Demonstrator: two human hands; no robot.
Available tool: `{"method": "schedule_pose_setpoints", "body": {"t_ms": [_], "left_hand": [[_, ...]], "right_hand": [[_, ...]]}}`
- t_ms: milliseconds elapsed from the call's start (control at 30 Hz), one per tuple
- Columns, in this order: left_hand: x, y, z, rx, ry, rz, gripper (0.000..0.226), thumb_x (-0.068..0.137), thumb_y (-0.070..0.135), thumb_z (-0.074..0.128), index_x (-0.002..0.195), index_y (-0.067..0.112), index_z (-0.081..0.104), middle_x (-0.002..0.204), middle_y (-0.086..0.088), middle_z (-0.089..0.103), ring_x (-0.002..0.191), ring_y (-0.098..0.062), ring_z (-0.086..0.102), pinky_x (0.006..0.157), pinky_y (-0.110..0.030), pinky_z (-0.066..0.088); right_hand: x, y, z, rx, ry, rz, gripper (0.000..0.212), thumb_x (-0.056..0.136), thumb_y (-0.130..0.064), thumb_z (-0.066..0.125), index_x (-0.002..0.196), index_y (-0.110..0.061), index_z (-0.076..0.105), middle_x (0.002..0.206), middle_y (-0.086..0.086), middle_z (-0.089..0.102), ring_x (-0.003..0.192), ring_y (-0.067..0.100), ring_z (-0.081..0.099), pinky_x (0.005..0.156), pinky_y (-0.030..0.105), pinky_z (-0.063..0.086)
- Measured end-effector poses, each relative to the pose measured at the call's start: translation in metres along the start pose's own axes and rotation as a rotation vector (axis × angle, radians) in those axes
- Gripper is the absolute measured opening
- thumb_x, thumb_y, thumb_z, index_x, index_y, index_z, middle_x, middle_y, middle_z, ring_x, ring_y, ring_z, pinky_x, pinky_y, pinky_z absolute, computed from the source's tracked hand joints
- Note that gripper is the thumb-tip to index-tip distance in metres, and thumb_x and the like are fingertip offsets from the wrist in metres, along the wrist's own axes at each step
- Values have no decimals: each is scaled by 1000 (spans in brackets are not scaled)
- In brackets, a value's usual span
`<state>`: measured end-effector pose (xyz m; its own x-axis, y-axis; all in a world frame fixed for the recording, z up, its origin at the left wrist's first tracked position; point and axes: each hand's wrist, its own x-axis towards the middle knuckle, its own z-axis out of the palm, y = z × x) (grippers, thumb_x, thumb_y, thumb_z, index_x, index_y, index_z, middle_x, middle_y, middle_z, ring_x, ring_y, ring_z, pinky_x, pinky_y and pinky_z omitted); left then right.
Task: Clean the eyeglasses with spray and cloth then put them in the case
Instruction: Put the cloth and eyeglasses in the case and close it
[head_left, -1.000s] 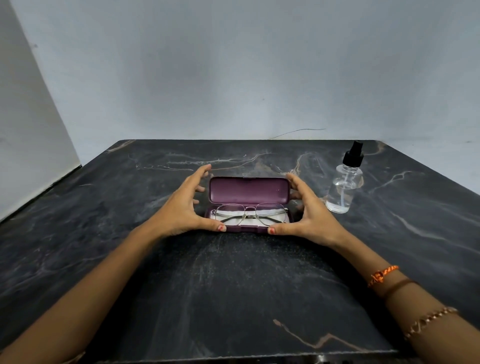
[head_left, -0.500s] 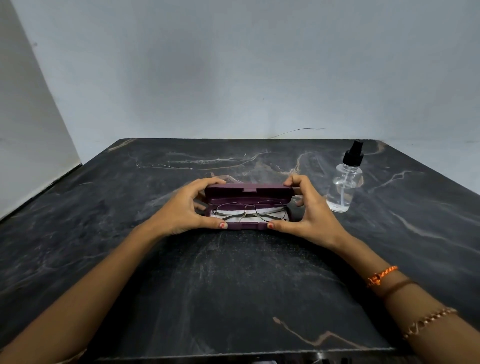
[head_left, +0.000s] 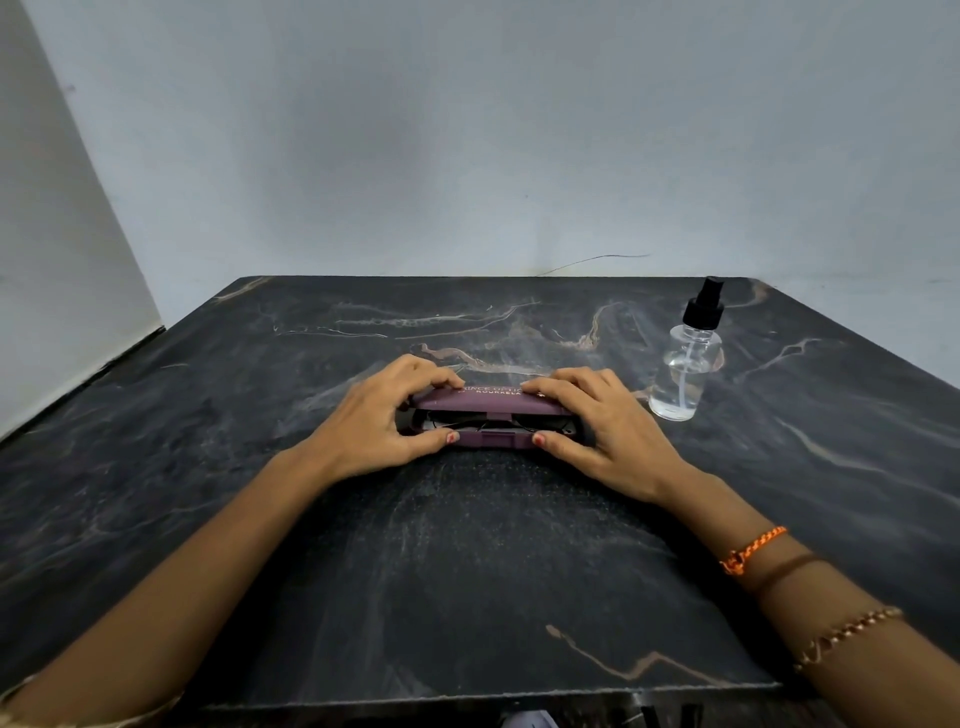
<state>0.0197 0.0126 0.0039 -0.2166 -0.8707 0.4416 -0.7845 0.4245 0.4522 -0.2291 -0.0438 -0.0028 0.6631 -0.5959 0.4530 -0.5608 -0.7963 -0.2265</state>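
Observation:
A purple eyeglass case (head_left: 491, 402) lies in the middle of the dark marble table (head_left: 467, 561), its lid lowered to a narrow gap. Through the gap I see the thin-framed eyeglasses (head_left: 470, 425) on a pale cloth inside. My left hand (head_left: 376, 423) grips the case's left end, fingers on the lid and thumb on the front of the base. My right hand (head_left: 605, 428) holds the right end the same way. A clear spray bottle (head_left: 685, 371) with a black nozzle stands upright to the right of the case, apart from my right hand.
Grey walls rise behind the table and along its left side. The table's near edge runs just below my forearms. A thin wire lies at the far edge against the back wall.
The lid has come down from fully upright to nearly shut. Both hands moved from the case's sides onto the lid's top. The spray bottle has not moved.

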Motion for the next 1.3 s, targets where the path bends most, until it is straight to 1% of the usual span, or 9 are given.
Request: {"method": "schedule_pose_setpoints", "body": {"t_ms": [133,300,467,567,667,833,1033,1200,1300], "left_hand": [[-1,2,-1,-8,2,-24,47,68,38,64,114,29,55,114,10,53,101,-8,52,85,-25,42],[-1,6,-3,13,28,-5,43,70,39,64,112,31,56,112,13,54,99,-7,53,83,-27,44],[1,5,-4,-43,102,-48,39,75,22,70,110,32,57,112,12,60,100,-5,56,85,-27,50],[1,2,-4,-35,32,-53,42,73,32,71,112,32,56,113,14,57,101,-4,54,86,-25,46],[0,0,-5,25,-66,-22,59,62,47,74,116,34,53,114,19,51,101,-2,50,82,-18,38],[0,-1,-2,26,-74,34,62,62,39,78,117,28,51,116,14,51,105,-6,51,89,-24,40],[-1,3,9,28,-9,151,54,67,24,78,115,16,55,117,0,59,107,-3,50,94,-3,32],[-6,4,14,66,55,207,52,67,20,78,114,8,58,115,-10,62,110,-15,55,99,-21,38],[-6,4,14,76,68,227,53,67,19,78,114,7,58,115,-13,63,110,-17,55,99,-24,38]], "right_hand": [[0,1,0,39,11,12,44,87,-37,55,128,-26,47,122,2,51,104,16,42,89,27,34],[0,2,1,114,21,17,37,89,-31,51,126,-26,50,118,1,52,101,19,48,87,26,35],[0,2,0,194,34,55,35,91,-28,48,127,-28,50,117,-1,52,107,19,49,92,29,39],[0,3,0,204,22,66,35,91,-28,48,127,-28,50,119,-1,53,110,18,48,94,29,38],[0,3,1,181,-15,62,38,91,-32,48,128,-30,48,120,-3,51,108,17,45,91,26,34],[-1,2,0,126,-71,44,54,80,-48,57,131,-33,43,124,-3,48,110,14,41,93,25,31],[-1,1,0,86,-64,15,56,80,-39,64,131,-32,44,126,-1,50,112,15,41,93,23,29],[-1,-1,0,51,-47,-8,54,80,-33,65,131,-28,46,127,4,52,113,19,46,95,24,30],[-1,-1,0,42,-45,-8,55,79,-34,66,130,-28,47,128,4,52,115,19,47,97,28,33]]}}
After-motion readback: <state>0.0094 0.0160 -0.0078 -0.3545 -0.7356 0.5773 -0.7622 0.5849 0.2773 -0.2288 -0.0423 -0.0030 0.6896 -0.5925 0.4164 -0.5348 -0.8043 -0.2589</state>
